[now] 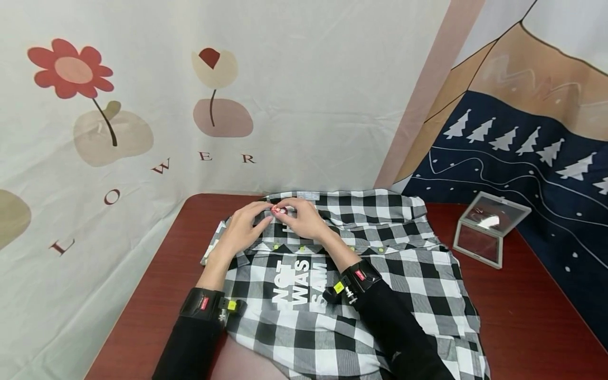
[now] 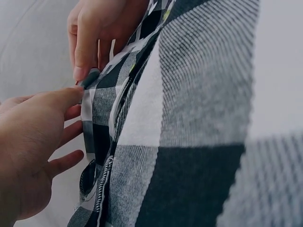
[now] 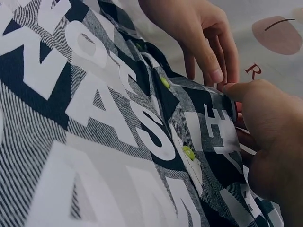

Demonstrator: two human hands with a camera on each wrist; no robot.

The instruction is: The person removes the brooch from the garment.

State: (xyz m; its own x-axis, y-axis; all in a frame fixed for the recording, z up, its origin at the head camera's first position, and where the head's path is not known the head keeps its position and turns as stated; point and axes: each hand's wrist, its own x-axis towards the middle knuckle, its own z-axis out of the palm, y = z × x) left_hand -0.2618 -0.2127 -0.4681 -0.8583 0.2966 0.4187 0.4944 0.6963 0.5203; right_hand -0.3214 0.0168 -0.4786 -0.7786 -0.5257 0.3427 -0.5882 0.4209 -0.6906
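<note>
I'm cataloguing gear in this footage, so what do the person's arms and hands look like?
Both sleeves are long and black. At each sleeve's end sits a black band with a small red label, beside a small black device with a yellow patch. The left hand and right hand are gloveless.

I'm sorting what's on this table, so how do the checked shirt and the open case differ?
The checked shirt is black and white with white lettering; the case is see-through with a pale rim.
The shirt covers much of the table; the case takes up a small patch.
The shirt is soft and wrinkled; the case looks stiff.
Both rest on the table.
</note>
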